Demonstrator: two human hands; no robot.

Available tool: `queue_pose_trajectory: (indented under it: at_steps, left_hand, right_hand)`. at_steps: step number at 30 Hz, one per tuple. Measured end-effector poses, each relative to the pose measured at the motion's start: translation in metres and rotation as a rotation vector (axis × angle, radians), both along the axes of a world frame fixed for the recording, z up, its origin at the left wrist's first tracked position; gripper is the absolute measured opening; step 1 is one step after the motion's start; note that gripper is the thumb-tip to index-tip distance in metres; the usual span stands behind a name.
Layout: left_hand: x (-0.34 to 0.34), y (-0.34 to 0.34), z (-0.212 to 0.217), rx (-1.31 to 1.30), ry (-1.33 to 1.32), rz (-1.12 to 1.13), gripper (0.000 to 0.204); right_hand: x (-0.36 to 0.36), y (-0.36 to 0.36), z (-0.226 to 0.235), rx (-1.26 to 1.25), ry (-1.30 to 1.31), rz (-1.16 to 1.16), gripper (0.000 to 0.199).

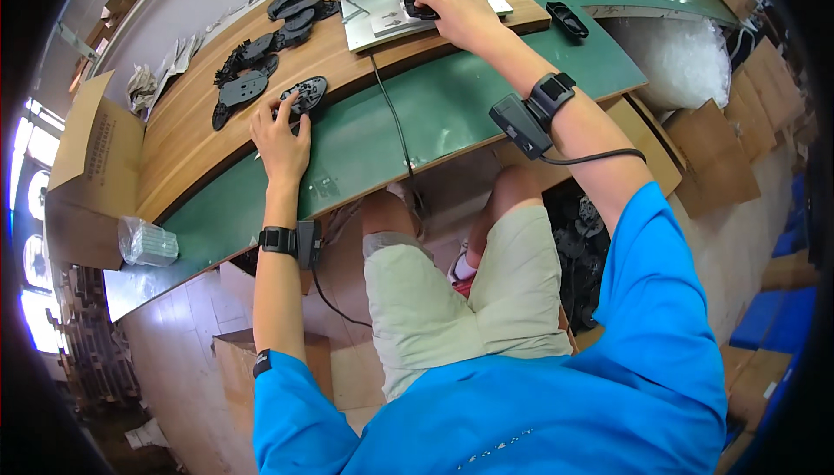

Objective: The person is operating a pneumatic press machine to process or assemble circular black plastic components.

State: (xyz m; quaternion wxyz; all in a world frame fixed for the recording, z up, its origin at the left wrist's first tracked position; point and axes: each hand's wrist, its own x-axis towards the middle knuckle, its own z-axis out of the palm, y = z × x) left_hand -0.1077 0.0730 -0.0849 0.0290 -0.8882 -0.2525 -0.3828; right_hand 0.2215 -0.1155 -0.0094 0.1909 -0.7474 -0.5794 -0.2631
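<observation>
Left hand [282, 141] flat, fingers spread over a black moulded plastic part [304, 95] at the near edge of the wooden tabletop [191, 141], touching but not clearly clamped on it. Right hand [462, 13] closed around a second black part [420, 2] seated on the grey plate of a small bench machine [391, 19]. Hands well apart.

Judging by look: thin, stiff, light plastic, smooth and probably a little slippery, with ribs and cut-outs giving purchase. Best pinched at the outer rim or thicker end, not by the fine ribbing, likely to snap under a twist.

More black parts [261, 54] lying loosely behind the left hand. Hard to make out: underside of the seated part, hidden by the right palm; machine's upper half, cut off by the frame; dark heap under the tabletop beside the knees.
</observation>
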Motion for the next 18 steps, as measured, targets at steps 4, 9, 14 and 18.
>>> queue_pose_trajectory:
  at_steps: [4, 9, 14, 18]
  left_hand:
    - [-0.004, -0.009, 0.006, -0.026, -0.026, -0.009, 0.037]
    - [-0.004, -0.013, 0.005, 0.005, -0.103, -0.008, 0.029]
    - [-0.009, -0.012, 0.008, -0.079, -0.133, -0.044, 0.028]
    - [-0.006, -0.013, 0.007, -0.085, -0.115, -0.063, 0.032]
  right_hand:
    - [0.0, -0.002, 0.003, 0.002, 0.009, 0.014, 0.033]
    - [-0.003, -0.007, 0.001, 0.018, -0.006, 0.012, 0.028]
    - [-0.011, -0.008, 0.004, 0.017, 0.03, 0.017, 0.027]
    - [-0.015, -0.008, 0.008, 0.0, 0.045, -0.001, 0.027]
